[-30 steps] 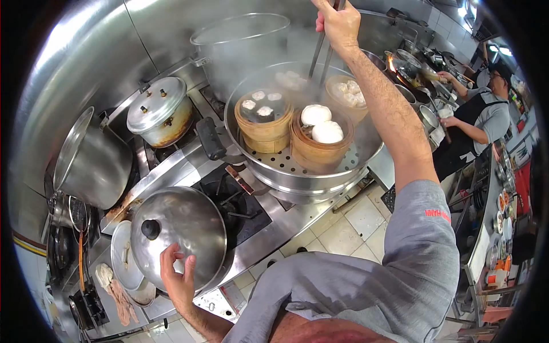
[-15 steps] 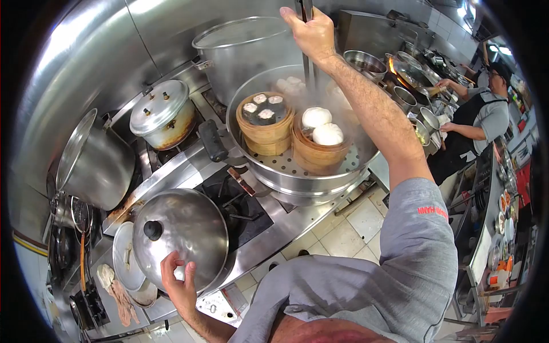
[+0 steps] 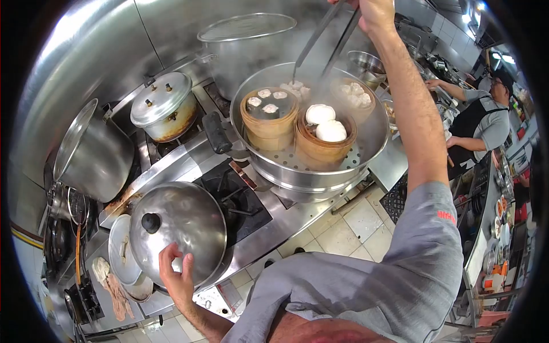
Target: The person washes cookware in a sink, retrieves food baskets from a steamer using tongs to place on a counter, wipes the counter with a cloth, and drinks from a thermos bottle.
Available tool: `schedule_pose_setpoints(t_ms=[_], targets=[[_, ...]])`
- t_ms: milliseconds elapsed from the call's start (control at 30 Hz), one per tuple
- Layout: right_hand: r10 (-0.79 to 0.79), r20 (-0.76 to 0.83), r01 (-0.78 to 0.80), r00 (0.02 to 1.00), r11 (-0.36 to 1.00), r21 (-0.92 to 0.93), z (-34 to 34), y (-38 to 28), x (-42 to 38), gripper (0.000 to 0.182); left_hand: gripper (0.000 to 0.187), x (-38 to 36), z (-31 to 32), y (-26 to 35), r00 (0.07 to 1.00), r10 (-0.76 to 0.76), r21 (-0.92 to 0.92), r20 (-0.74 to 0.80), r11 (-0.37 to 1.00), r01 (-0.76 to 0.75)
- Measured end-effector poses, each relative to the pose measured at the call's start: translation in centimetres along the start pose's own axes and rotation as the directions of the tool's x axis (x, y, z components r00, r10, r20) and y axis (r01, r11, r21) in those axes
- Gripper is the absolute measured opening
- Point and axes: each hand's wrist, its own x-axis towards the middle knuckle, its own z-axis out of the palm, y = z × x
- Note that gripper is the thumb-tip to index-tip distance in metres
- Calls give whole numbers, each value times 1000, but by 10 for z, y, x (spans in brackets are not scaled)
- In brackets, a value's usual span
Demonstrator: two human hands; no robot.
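At the top edge of the head view my right hand (image 3: 374,18) is closed round long dark tongs (image 3: 338,46). Their two arms are spread and reach down through steam to the back of a large perforated metal steamer (image 3: 374,163). Inside it stand bamboo baskets: one with several small dumplings (image 3: 270,107), one with two white buns (image 3: 330,131), and one farther back with pale steamed pieces (image 3: 357,94). More pale pieces (image 3: 296,88) lie near the tong tips, blurred by steam. My left hand (image 3: 178,277), thumb and fingers apart, hovers at the domed metal lid (image 3: 189,223) with a black knob.
A lidded pot (image 3: 163,106), a tall stockpot (image 3: 246,57) and a tilted large pot (image 3: 103,154) line the stove. A black-handled wok (image 3: 216,132) juts beside the steamer. Cloths (image 3: 117,291) lie lower left. Another person (image 3: 480,120) works at the right.
My right hand has moved up and right, and the tong arms have spread from nearly together to wide apart. My left hand stays at the domed lid.
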Motion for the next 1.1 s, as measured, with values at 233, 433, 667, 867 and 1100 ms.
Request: schedule_pose_setpoints(t_ms=[233, 433, 667, 867, 1100], targets=[[101, 71, -107, 992, 991, 85, 13, 10, -11, 33, 40, 7, 7, 13, 999, 35, -26, 34, 999, -34], [180, 87, -190, 980, 974, 127, 25, 25, -10, 30, 40, -2, 6, 13, 999, 36, -6, 32, 999, -36], [130, -40, -126, 991, 988, 90, 10, 7, 19, 32, 39, -11, 1, 16, 1000, -20, 18, -3, 1000, 20], [53, -111, -42, 992, 994, 97, -16, 1, 40, 34, 39, -11, 5, 12, 999, -46, -2, -7, 999, 46], [-105, -223, 46, 969, 966, -254, -29, 42, 10, 33, 37, -6, 5, 14, 999, -33, -22, 5, 999, 33]])
